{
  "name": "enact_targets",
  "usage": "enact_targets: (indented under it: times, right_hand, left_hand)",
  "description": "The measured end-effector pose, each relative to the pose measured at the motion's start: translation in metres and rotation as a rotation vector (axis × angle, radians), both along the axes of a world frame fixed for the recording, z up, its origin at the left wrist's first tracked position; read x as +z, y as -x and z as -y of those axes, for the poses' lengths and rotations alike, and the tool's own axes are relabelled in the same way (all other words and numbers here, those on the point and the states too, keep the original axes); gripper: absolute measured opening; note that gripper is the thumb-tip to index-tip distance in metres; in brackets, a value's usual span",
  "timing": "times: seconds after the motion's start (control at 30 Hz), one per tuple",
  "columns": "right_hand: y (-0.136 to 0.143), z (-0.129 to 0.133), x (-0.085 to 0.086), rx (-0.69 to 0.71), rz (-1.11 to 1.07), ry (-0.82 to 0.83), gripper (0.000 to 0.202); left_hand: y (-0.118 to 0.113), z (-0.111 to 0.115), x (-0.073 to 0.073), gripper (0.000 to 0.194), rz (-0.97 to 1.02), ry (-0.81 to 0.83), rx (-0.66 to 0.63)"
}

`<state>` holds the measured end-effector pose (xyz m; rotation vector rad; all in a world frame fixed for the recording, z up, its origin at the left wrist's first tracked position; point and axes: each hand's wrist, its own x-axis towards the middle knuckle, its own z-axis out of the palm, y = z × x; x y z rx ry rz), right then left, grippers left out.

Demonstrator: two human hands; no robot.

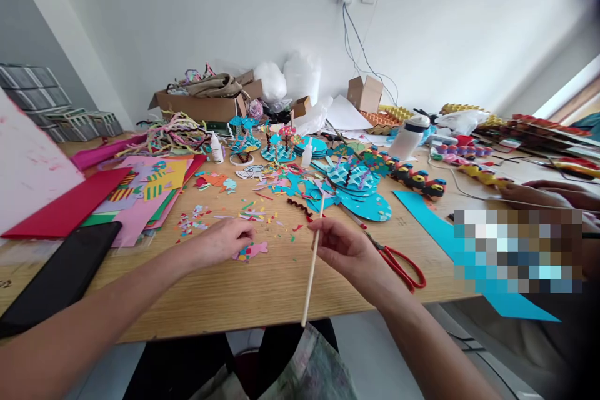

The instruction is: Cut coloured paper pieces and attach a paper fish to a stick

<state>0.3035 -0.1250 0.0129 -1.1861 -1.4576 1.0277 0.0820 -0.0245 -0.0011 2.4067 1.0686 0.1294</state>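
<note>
Right of the pink fish [257, 250], the right hand [344, 250] pinches a stick [311, 275] above its middle, likely for control. The left hand [227, 240] touches the fish, seemingly steadying it; I cannot tell whether its grip pinches. Scraps [191, 224] crowd behind the fish, scissors [384, 250] right of it.

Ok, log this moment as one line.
left hand: at pink fish | right hand: holds stick | scissors: on table, beside right hand

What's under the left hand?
A pink paper cutout with coloured bits on it, partly showing past the left hand. Anything directly beneath the palm is hidden.
</note>
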Motion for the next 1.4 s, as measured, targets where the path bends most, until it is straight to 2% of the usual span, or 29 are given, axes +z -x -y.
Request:
enact_targets:
  times: [0.1, 0.23, 0.43, 0.63, 0.87, 1.0, 1.13, 1.27, 1.4]
  right_hand:
    - [0.002, -0.007, -0.009, -0.08, -0.109, -0.003, 0.024]
    - [0.004, -0.011, -0.017, -0.2, -0.089, -0.095, 0.017]
    - [0.013, -0.014, -0.024, -0.176, -0.065, -0.167, 0.026]
    - [0.021, -0.016, -0.023, -0.168, -0.104, -0.107, 0.031]
    - [0.025, -0.017, -0.024, -0.116, -0.093, -0.08, 0.028]
    - [0.029, -0.017, -0.022, -0.043, -0.073, -0.071, 0.026]
    - [0.037, -0.022, -0.019, 0.064, -0.074, -0.043, 0.023]
    - [0.044, -0.033, -0.021, 0.123, -0.04, -0.041, 0.023]
    - [0.048, -0.042, -0.025, 0.154, 0.078, -0.147, 0.033]
  left_hand:
    - [0.0, -0.006, -0.001, 0.016, -0.05, 0.018, -0.014]
    - [-0.001, -0.011, -0.003, 0.017, -0.09, 0.02, -0.023]
    - [-0.006, -0.012, 0.001, 0.016, -0.146, 0.043, -0.041]
    - [-0.009, -0.009, 0.006, 0.016, -0.168, 0.058, -0.032]
    - [-0.009, -0.007, 0.008, 0.014, -0.167, 0.083, -0.02]
    - [-0.004, -0.011, 0.006, 0.01, -0.12, -0.001, -0.018]
    - [0.006, -0.002, 0.005, 0.012, -0.027, -0.115, -0.011]
    - [0.016, 0.015, -0.005, 0.014, 0.084, -0.165, 0.039]
    - [0.025, 0.023, -0.017, 0.011, 0.132, -0.205, 0.058]
